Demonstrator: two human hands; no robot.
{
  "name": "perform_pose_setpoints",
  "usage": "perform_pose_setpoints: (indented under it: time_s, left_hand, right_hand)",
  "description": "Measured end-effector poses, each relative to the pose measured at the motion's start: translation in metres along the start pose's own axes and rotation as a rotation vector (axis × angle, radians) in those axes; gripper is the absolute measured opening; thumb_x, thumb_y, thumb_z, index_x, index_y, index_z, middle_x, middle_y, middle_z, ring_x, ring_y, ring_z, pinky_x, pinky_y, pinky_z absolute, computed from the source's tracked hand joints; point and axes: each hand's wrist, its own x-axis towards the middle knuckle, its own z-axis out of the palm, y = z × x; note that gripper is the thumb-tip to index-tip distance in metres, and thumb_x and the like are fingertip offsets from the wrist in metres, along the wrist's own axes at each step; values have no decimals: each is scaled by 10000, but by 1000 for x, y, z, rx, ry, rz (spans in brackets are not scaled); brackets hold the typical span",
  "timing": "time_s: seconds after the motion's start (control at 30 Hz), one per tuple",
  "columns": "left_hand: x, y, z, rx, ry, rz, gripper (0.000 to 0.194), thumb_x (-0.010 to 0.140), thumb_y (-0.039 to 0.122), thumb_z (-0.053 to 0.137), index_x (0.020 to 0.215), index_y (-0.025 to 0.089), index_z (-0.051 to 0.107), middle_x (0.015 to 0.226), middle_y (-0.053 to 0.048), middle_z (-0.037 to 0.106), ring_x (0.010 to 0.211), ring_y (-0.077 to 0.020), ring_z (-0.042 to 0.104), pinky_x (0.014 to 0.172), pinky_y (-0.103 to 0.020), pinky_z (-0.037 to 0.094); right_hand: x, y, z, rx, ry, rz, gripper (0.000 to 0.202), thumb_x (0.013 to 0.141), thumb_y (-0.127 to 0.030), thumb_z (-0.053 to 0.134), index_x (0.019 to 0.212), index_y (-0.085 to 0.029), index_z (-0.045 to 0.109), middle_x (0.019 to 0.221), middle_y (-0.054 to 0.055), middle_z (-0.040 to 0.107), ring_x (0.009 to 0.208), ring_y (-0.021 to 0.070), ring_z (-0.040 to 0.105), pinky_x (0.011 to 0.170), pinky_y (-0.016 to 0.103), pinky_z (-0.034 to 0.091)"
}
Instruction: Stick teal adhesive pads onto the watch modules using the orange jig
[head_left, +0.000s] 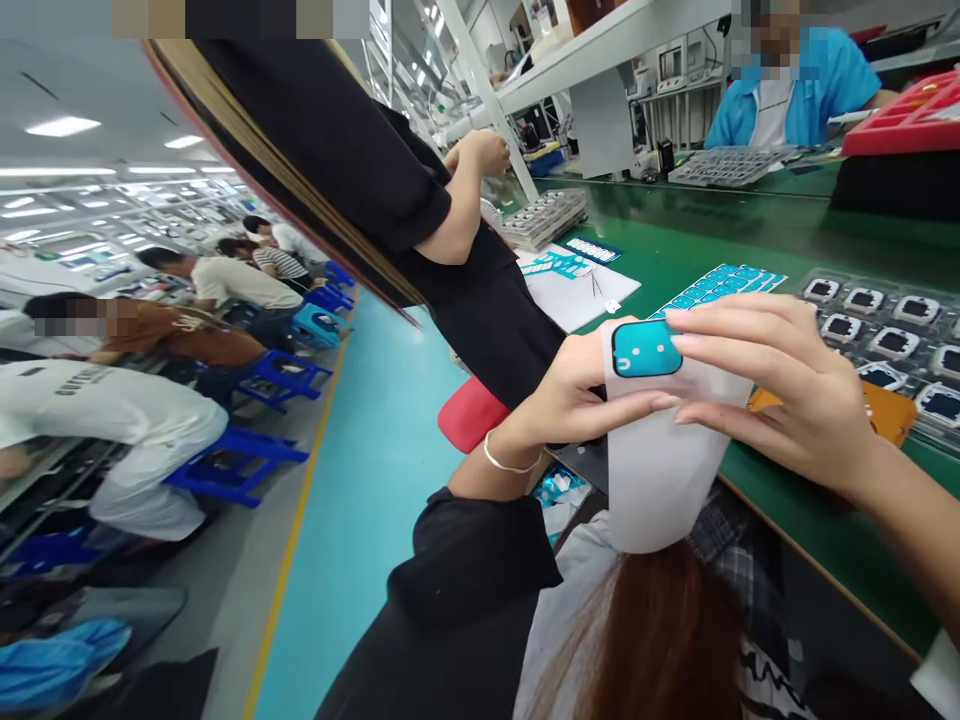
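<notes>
One green tabletop (750, 240), trays of small parts on it | white backing strip (660, 470) held above its near edge | right hand (780, 390) fingers pinching the strip | left hand (577, 395) fingers pinching it too | teal sticker (646, 349) at strip's top, seemingly half peeled.

- The teal sticker (646, 349) looks like glossy, smooth plastic film.
- Its white backing strip (660, 470) is matt, smooth paper, curling softly.
- The green bench top (757, 240) has a smooth, faintly shiny mat surface.
- A thin bracelet (510, 465) looks like polished metal.
- The black sleeve (465, 590) is matt cloth.
- The blue stools (240, 465) are glossy plastic.
</notes>
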Motion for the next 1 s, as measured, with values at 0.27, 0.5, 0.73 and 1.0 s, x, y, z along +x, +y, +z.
perform_pose_setpoints:
  time_s: [0.27, 0.5, 0.73, 1.0]
  left_hand:
    - [1, 8, 9, 131, 68, -89, 50, 876, 186, 674, 876, 197, 722, 877, -20, 742, 770, -127, 684, 702, -247, 557]
    - [-6, 2, 9, 308, -37, -53, 107, 938, 230, 572, 892, 196, 662, 799, -8, 701, 770, -122, 644, 752, -276, 512]
    - [-13, 5, 4, 467, -266, -72, 205, 985, 284, 488, 895, 194, 649, 847, -43, 702, 943, -171, 638, 873, -342, 449]
    - [-60, -37, -19, 436, -812, -808, 148, 911, 297, 612, 987, 205, 701, 923, -37, 710, 912, -196, 655, 808, -304, 459]
  right_hand:
    - [-9, 1, 5, -142, 115, 36, 499, 913, -436, 670, 1374, -382, 489, 1385, 21, 577, 1248, 324, 523, 1017, 538, 421]
    - [-13, -12, 9, -336, 119, 8, 335, 916, -270, 683, 1226, -371, 605, 1136, -42, 718, 1052, 252, 622, 866, 456, 432]
    - [-5, -17, 10, -149, -15, 171, 125, 951, -269, 612, 1035, -305, 697, 928, -13, 751, 969, 261, 637, 819, 462, 413]
    - [-7, -6, 3, 23, -9, 425, 62, 886, -190, 682, 869, -228, 727, 814, 11, 714, 779, 188, 648, 676, 347, 475]
